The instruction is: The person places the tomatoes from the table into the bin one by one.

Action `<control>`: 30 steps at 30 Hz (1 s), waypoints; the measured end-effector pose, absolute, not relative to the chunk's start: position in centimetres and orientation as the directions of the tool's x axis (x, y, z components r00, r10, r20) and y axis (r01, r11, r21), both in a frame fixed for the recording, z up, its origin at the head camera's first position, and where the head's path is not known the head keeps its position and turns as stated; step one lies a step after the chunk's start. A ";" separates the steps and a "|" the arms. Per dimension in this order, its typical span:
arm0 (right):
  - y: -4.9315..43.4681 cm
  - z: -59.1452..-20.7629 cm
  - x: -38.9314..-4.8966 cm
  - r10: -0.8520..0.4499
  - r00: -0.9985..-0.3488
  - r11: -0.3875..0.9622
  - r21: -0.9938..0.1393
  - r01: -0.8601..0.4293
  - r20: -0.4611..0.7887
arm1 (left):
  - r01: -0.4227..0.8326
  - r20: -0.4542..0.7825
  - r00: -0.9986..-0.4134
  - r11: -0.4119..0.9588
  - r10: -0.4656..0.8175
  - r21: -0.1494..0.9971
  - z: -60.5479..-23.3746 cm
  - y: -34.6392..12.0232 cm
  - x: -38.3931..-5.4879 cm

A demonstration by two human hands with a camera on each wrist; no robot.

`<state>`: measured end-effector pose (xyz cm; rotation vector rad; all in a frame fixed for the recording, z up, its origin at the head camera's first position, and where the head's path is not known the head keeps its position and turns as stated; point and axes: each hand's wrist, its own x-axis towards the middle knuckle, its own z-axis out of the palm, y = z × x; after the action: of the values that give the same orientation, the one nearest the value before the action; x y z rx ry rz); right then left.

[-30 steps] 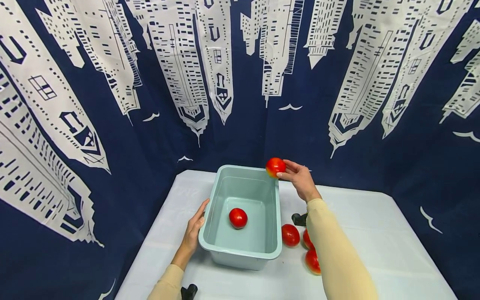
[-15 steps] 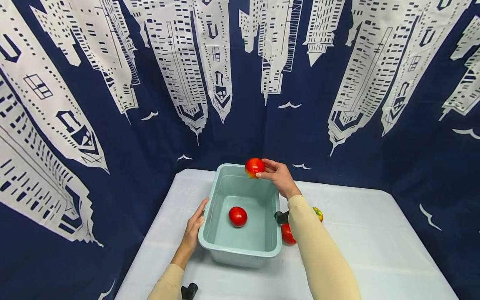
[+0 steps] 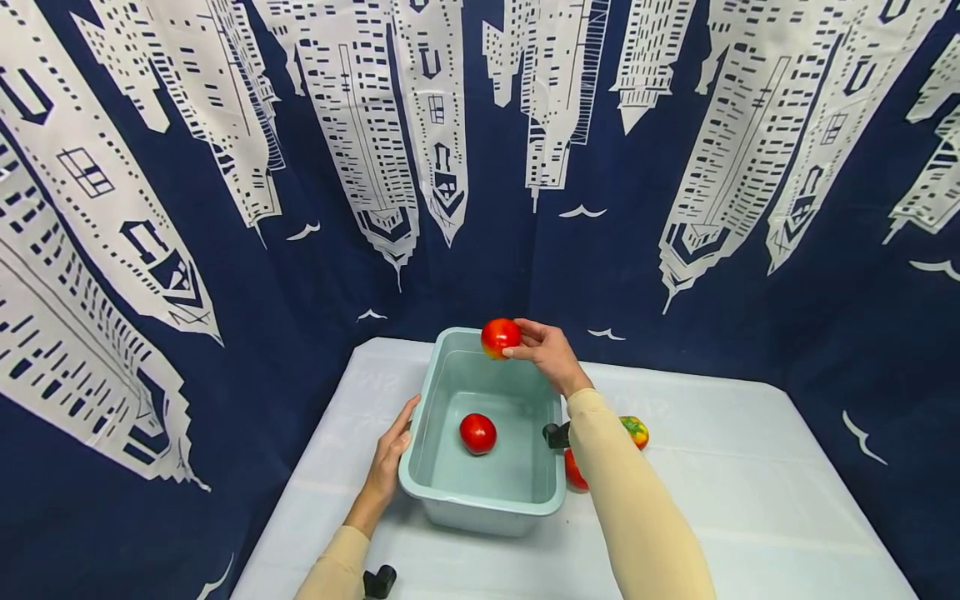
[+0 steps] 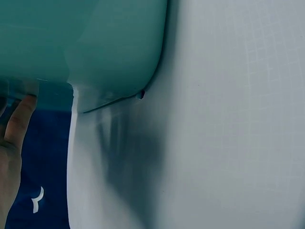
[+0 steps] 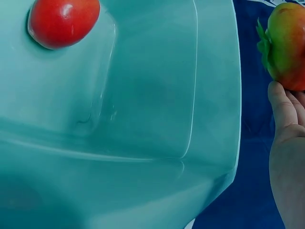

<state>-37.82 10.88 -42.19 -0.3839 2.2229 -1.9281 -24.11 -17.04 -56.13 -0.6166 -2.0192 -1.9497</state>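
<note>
My right hand pinches a red tomato over the far end of a pale green plastic tub. Seen from the right wrist, this tomato shows yellow-green shading and a leafy green top, with the fingertips at its lower side. Inside the tub, another red tomato lies on the floor; it also shows in the right wrist view. Against the tub's left side rests my left hand, its fingers extended along the outside near the rim. Only part of that hand appears in the left wrist view.
Right of the tub, a red tomato and a yellow-green-topped one lie partly behind the right sleeve. The white-covered table extends right. A navy curtain printed with white buildings hangs behind.
My right hand has carried its tomato left, from the tub's far right corner to over its far end. My left hand has stayed against the tub's side.
</note>
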 end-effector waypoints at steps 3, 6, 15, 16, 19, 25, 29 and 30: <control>10.8 -42.3 -37.8 -0.309 -0.951 0.130 -0.989 -0.072 0.029 | 0.463 0.460 -0.881 0.007 0.115 0.886 -56.0 -17.0 -24.0; 10.8 -42.2 -37.8 -0.313 -0.949 0.134 -0.988 -0.071 0.026 | 0.460 0.457 -0.882 0.005 0.111 0.888 -55.9 -17.0 -23.8; 10.9 -42.0 -37.6 -0.355 -0.935 0.149 -0.985 -0.085 0.027 | 0.462 0.459 -0.884 0.003 0.091 0.887 -55.9 -16.8 -23.9; 11.0 -42.0 -37.5 -0.361 -0.932 0.152 -0.984 -0.087 0.027 | 0.460 0.458 -0.884 0.003 0.093 0.888 -55.9 -16.8 -23.9; 11.1 -42.1 -37.3 -0.373 -0.927 0.171 -0.980 -0.098 0.027 | 0.460 0.458 -0.884 -0.004 0.098 0.888 -55.9 -16.7 -23.9; 11.7 -42.0 -37.3 -0.371 -0.928 0.169 -0.980 -0.109 0.039 | 0.459 0.459 -0.884 -0.013 0.092 0.888 -55.7 -16.5 -23.8; 12.4 -41.9 -37.1 -0.343 -0.938 0.148 -0.983 -0.111 0.054 | 0.457 0.456 -0.886 -0.008 0.089 0.889 -55.8 -16.5 -23.8; 12.6 -41.9 -37.1 -0.337 -0.940 0.144 -0.983 -0.109 0.055 | 0.457 0.456 -0.886 -0.002 0.085 0.889 -55.9 -16.5 -23.8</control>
<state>-37.06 12.57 -41.92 -0.4425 2.2339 -1.8946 -23.75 -16.55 -55.87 -0.5659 -2.0056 -1.9694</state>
